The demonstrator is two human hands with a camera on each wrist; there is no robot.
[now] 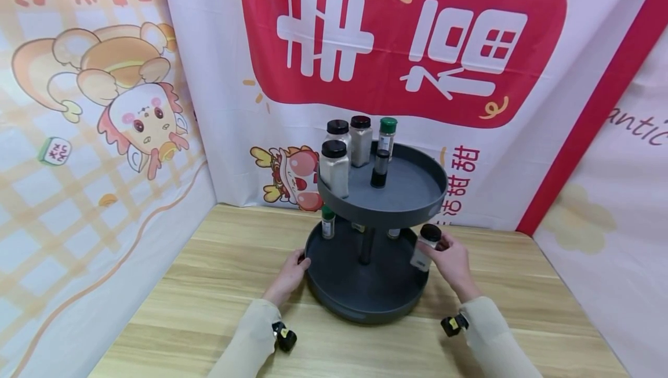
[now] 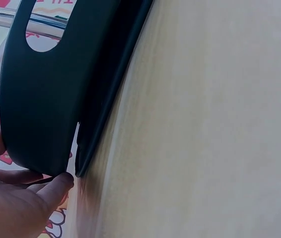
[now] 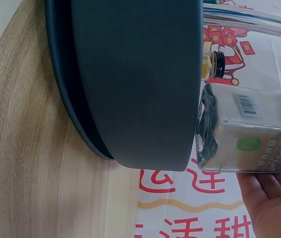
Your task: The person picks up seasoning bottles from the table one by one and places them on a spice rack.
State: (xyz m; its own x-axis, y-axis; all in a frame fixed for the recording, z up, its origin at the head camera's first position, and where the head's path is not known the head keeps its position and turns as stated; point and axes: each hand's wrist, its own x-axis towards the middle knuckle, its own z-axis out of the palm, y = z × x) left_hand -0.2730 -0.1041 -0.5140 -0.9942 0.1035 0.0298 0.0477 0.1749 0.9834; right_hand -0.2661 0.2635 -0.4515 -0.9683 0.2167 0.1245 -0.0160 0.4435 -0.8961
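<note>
A dark grey two-tier spice turntable stands on the table. At the left edge of its lower tier, my left hand grips the rim, thumb on one side and fingers on the other, as the left wrist view shows too. My right hand holds a clear square pepper jar with a black lid by its upper part. The jar hangs upright at the lower tier's right rim; in the right wrist view the labelled jar has its base close over that rim.
On the upper tier stand several black-lidded jars, a green-capped bottle and a small dark bottle. The lower tier carries a green-capped bottle and small bottles behind the post. Printed cloths hang around the wooden table.
</note>
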